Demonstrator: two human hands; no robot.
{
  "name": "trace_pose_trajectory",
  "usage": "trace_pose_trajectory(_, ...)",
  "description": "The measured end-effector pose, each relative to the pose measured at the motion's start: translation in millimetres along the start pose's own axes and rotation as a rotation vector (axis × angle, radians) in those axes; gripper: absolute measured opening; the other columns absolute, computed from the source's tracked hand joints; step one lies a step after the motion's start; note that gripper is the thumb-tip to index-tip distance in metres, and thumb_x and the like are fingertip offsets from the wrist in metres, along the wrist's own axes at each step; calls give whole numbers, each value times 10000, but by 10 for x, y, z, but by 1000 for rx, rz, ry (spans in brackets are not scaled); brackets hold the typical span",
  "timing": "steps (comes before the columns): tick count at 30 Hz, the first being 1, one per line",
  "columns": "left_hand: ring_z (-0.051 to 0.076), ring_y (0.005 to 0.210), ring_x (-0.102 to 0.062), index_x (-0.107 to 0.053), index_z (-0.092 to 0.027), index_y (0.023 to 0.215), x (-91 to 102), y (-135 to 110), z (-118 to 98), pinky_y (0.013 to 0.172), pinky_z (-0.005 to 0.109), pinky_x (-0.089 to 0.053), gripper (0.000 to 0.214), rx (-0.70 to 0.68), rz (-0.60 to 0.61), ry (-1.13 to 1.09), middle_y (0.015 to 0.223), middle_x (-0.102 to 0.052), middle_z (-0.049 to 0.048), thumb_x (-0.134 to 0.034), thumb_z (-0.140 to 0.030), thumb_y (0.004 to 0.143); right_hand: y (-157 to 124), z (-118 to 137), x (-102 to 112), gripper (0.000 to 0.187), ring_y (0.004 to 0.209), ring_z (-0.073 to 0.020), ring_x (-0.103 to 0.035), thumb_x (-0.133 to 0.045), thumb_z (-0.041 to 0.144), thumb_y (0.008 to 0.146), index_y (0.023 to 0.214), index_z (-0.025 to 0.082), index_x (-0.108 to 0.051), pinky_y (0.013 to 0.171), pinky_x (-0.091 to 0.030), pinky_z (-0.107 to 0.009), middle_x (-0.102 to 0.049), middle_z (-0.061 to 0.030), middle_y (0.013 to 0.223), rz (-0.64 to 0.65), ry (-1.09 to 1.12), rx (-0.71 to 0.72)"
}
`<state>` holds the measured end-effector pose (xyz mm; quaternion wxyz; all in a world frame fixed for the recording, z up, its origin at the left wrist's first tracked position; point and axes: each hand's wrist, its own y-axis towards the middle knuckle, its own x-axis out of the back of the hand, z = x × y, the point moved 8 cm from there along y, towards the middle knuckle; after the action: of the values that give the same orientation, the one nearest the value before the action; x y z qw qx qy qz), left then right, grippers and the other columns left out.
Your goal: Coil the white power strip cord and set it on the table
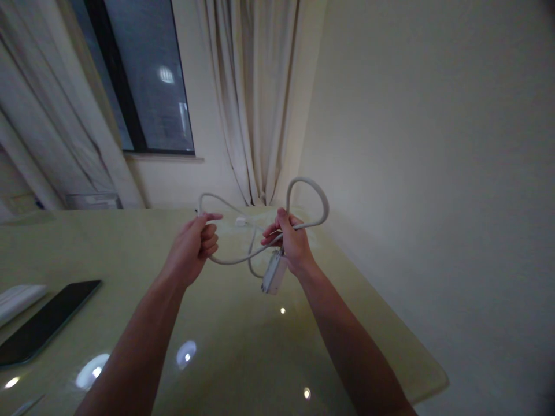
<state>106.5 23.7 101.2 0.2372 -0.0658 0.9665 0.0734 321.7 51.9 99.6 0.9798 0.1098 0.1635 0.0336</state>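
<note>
A pale cable [236,263] stretches between my two hands above the table. My left hand [191,245] is curled round one part of it, with the index finger sticking out to the right. My right hand [297,245] pinches the cable between thumb and fingers, and a loop of it rises above that hand. Just below the right hand is a white box-shaped block [274,274] with metallic-looking parts near its top; whether the fingers also hold it I cannot tell. A small white piece [240,222], perhaps a plug, shows behind the cable between the hands.
The glossy greenish table [225,346] reflects ceiling lights. A dark flat tablet-like device [52,318] and a white object [19,301] lie at the left. A wall [433,173] borders the right side; curtains [264,104] and a window [147,75] are behind.
</note>
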Motion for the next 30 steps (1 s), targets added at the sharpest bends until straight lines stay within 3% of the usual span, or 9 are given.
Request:
trace_pose_trajectory(5,49,402,-179,-639,-171,757,-231,-126,17,368,176,-154,497,-84,136,326,540,-240,-106,-662,-642,918,10,-76,-3,582,331,-99,-528,-677,784,833,800,232,-495,386,-503,-235,-647,49,566,-10,-58,-14)
trace_pose_trajectory(9,83,425,-263,-531,-197,608,-387,-217,-17,393,223,-187,649,-197,201,619,503,-306,-58,-526,-757,936,24,-98,28,524,302,-63,-384,-561,738,929,783,242,-475,333,-390,-210,-570,72,556,-66,-136,53)
trace_pose_trajectory(13,97,474,-283,-357,-218,544,-526,-292,-26,436,254,-188,692,-292,265,825,515,-315,-33,-408,-747,988,-8,-8,54,365,383,-90,-439,-455,572,1035,873,250,-513,390,-361,-216,-542,66,616,-120,-348,223)
trace_pose_trajectory(15,96,496,-278,-360,-216,561,-577,-334,-20,456,256,-188,677,-314,308,863,532,-305,-39,-454,-742,976,-65,107,50,270,463,-112,-498,-420,470,1062,944,253,-532,463,-378,-232,-573,44,680,-154,-506,346)
trace_pose_trajectory(18,102,506,-302,-620,-189,875,-631,-408,-21,470,244,-208,533,-313,386,779,558,-347,-73,-615,-721,915,-151,262,34,195,582,-157,-569,-372,335,1064,1045,245,-544,563,-388,-268,-642,-3,775,-195,-743,461)
trace_pose_trajectory(21,110,495,-306,-550,-188,1363,-673,-470,-44,459,244,-223,762,-290,470,553,606,-460,-75,-562,-795,902,-191,337,14,242,663,-196,-605,-348,175,1002,1127,222,-550,622,-378,-294,-684,-33,824,-207,-972,468)
trace_pose_trajectory(23,102,509,-320,-584,-171,1354,-638,-459,-80,461,248,-240,768,-296,430,461,695,-546,-33,-534,-798,914,-203,347,-14,327,705,-212,-617,-365,86,931,1172,206,-551,645,-374,-304,-710,-53,871,-200,-1120,452)
trace_pose_trajectory(26,102,577,-407,-711,-161,1131,-480,-367,-104,498,241,-304,508,-292,248,482,812,-623,16,-669,-625,927,-209,318,-69,356,757,-219,-630,-381,67,928,1209,202,-553,663,-376,-308,-736,-89,1003,-170,-1241,431)
trace_pose_trajectory(30,187,871,-648,-726,-174,1000,-327,-255,-139,753,280,-510,349,-321,159,416,948,-732,77,-645,-512,974,-211,268,-180,199,756,-202,-600,-559,286,996,1189,239,-547,667,-389,-288,-686,-39,946,27,-1033,471)
